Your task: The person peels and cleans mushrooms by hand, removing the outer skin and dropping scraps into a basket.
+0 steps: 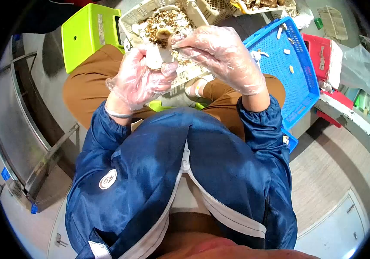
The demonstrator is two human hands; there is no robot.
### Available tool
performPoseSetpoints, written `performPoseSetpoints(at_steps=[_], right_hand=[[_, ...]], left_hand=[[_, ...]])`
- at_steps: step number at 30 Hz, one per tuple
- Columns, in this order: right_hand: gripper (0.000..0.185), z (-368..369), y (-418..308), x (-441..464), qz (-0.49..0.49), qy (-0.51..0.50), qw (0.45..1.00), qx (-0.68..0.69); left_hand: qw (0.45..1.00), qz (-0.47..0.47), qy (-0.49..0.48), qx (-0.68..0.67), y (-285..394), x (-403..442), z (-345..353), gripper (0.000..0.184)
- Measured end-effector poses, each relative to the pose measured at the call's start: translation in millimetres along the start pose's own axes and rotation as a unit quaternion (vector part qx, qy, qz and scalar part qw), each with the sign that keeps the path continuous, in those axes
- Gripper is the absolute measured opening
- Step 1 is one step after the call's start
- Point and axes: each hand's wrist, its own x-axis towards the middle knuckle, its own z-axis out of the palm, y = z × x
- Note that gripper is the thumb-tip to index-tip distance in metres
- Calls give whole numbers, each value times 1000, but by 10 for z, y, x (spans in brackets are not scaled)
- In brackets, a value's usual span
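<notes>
Both hands wear clear plastic gloves and are raised over a cream plastic basket (126,21) of mushroom pieces and brown scraps (167,28). My left hand (144,80) is closed around a white mushroom piece (153,56), its thumb against the side. Just to the right, my right hand (224,56) is closed in a pinch, its fingertips close to the mushroom. Whatever lies between those fingertips is too small to make out.
A blue mesh tray (275,60) with a few white pieces lies tilted at right. A green stool (87,34) stands at left, near a metal frame (20,121). More baskets (215,11) are at the back; a red box (317,56) is beyond the tray.
</notes>
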Motion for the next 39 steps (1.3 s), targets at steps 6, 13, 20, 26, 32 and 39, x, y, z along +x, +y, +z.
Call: performPoseSetpoints(at_steps=[6,13,20,26,32,39], right_hand=[[16,149,102,-80,-10,20,998,52],[13,135,142,-141,10,13,999,34],[23,158,34,-174,42,70,993,-81],[19,96,177,-199,16,13,999,35],[18,159,208,-190,41,37,998,21],[29,360,69,-266,12,135,978,-158]], left_hand=[[999,-28,-8,30,32,50,-44,51],[992,40,78,91,-11,89,-47,47],[993,61,72,66,-45,158,-80,45],[994,63,55,75,-13,175,-89,44],[993,78,52,77,2,128,-119,35],[989,120,52,75,-101,205,-67,32]])
